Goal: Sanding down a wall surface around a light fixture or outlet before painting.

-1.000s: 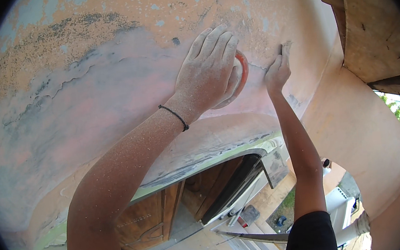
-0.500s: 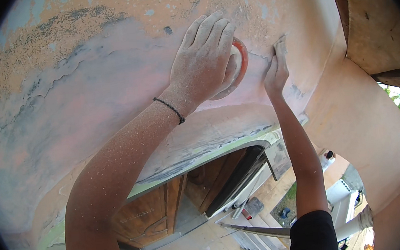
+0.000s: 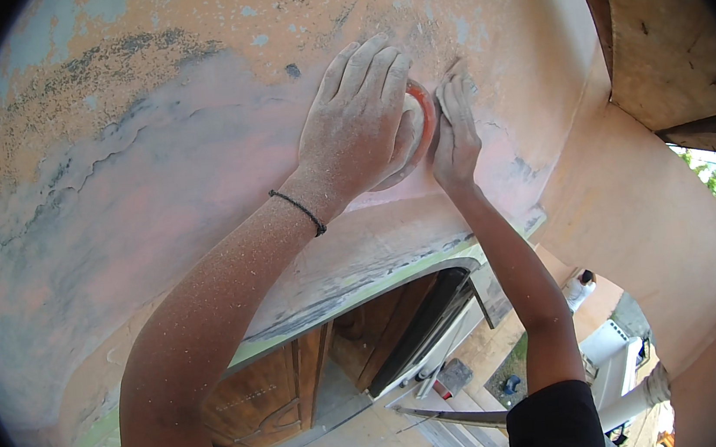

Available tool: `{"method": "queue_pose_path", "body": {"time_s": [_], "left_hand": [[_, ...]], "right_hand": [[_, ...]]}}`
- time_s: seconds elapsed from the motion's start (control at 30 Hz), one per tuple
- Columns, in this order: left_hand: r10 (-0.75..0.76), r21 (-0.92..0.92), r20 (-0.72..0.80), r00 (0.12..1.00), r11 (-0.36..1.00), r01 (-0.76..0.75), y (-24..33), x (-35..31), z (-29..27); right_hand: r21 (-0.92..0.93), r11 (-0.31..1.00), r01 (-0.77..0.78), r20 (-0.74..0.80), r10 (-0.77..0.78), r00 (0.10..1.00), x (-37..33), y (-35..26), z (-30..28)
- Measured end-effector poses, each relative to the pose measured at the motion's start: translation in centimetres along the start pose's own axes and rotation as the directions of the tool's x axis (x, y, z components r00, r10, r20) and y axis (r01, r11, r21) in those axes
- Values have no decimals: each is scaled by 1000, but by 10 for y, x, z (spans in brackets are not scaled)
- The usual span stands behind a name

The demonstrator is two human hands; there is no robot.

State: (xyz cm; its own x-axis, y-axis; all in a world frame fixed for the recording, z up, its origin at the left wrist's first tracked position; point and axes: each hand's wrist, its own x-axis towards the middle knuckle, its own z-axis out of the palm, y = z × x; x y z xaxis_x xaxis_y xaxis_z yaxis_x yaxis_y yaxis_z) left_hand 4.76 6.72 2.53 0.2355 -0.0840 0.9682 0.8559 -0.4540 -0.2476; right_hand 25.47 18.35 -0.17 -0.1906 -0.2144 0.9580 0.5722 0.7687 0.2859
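Observation:
My left hand, coated in pale dust and with a dark cord bracelet at its wrist, holds a round, shallow, bowl-like thing with an orange rim up by the wall. Its fingers lie long over the far side and the thumb is on the near side; most of the thing is hidden. Just right of the rim is my right hand, dusty too, its fingers bent together against the wall. Something dark shows at its fingertips, too small to name. The wall has patchy pink, grey and orange paint with cracks.
Below the wall runs a pale green-edged ledge over a wooden door. Far below are steps with a rail, and a person in white. A curved column and wooden boards stand at the right.
My right hand has moved left along the wall, close up to the orange rim. My left hand keeps its hold, shifted slightly left and down in the view.

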Motion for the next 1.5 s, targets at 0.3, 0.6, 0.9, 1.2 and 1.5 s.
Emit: {"method": "queue_pose_path", "body": {"time_s": [0.3, 0.6, 0.9, 1.2, 1.5], "left_hand": [[6, 12, 6, 1000, 1000, -6, 1, 0, 0], [-2, -5, -4, 1000, 1000, 2, 2, -1, 0], [-5, -23, -15, 1000, 1000, 5, -3, -2, 0], [-3, 5, 24, 1000, 1000, 3, 1, -1, -1], [11, 1, 18, 1000, 1000, -11, 7, 3, 2]], "right_hand": [[-22, 980, -196, -142, 191, 971, 25, 21, 9], [23, 999, 43, -74, -41, 996, 48, 25, 2], [-18, 965, 263, 127, -259, 958, 84, 11, -1], [-64, 980, 189, -31, -191, 981, 154, 19, 13], [-100, 939, 330, -85, -339, 937, 199, 6, 23]]}}
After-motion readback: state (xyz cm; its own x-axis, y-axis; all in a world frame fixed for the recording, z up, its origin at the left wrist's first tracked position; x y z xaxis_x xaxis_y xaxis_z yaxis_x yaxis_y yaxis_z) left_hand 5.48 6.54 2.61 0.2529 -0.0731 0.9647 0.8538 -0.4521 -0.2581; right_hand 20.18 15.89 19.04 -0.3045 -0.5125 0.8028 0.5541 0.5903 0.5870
